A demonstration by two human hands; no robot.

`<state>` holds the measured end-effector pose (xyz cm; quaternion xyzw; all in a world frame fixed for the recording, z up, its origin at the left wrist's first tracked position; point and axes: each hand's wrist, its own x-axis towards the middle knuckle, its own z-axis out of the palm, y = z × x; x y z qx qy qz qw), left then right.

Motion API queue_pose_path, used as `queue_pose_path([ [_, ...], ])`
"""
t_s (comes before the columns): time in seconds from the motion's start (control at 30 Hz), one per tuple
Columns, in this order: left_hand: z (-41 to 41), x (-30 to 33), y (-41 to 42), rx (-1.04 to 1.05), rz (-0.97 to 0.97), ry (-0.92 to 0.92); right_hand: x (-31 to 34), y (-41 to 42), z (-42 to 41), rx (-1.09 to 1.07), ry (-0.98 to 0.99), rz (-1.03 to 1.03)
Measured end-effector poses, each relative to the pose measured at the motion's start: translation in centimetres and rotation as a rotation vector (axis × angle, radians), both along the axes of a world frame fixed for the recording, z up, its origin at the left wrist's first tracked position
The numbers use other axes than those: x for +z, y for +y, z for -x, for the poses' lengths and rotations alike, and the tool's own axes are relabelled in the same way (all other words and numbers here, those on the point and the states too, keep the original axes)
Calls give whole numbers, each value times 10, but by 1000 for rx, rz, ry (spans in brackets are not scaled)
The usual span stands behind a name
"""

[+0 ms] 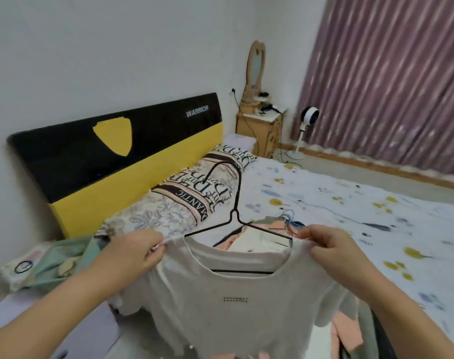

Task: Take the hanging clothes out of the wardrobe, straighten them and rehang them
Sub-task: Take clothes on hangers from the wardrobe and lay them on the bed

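White cotton T-shirt (231, 307) with small dark chest lettering hangs on a thin black wire hanger (236, 218), held up in front of me over the bed (350, 203). My left hand (140, 248) pinches the shirt's left shoulder seam with curled fingers, and my right hand (329, 244) pinches the right shoulder the same way. Between my hands the hanger's bar runs side to side; its hook rises and curls away toward the black and yellow headboard (91, 156). From the neckline the shirt's body drops straight down toward me. Beneath it on the bed lies a heap of peach and grey clothes (347, 330).
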<state>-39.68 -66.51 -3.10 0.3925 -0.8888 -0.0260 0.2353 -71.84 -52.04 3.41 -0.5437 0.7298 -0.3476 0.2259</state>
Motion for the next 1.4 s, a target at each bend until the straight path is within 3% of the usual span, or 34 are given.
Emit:
queue_pose_path([
  [0.33,138,-7,-97,-252,-42,19,-10,-21,83,-327,168,-64],
  [0.53,209,-27,-146,-281,-151,89,-39,-51,124,-468,246,-146],
  [0.73,278,-63,-196,-384,-191,29,-86,-97,181,-572,263,-207],
  [0.83,315,-86,-223,-306,-152,-1,-114,-130,217,-595,250,-226],
  [1.13,422,-170,-292,-21,-291,-167,-222,-250,338,-552,224,-291],
  [1.3,451,-254,-307,-9,-351,-475,-304,-316,391,-527,204,-408],
  [1.4,454,-312,-297,14,-505,-622,-355,-345,408,-471,238,-497],
])
